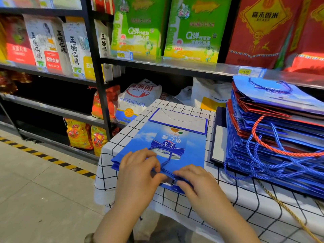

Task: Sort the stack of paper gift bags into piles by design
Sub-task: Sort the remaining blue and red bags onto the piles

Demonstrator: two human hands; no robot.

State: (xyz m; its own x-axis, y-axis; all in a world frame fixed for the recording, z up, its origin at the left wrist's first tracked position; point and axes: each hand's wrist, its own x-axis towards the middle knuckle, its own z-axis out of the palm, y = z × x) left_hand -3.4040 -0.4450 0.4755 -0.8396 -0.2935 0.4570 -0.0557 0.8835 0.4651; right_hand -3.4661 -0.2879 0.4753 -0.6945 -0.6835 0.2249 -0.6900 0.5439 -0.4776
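Observation:
A flat blue gift bag [164,139] with a sky print and white base flap lies on the checked tablecloth [122,139], its opening toward me. My left hand [140,165] rests on its near edge with fingers curled at the blue rope handle [166,160]. My right hand [192,178] pinches the same rope at the bag's rim. A tall stack of blue and red gift bags [273,130] with blue and orange rope handles sits to the right.
A dark flat bag [218,135] lies between the blue bag and the stack. Shelves of rice and flour sacks [138,100] stand behind the table. A yellow-black floor stripe [45,156] runs along the shelf at left.

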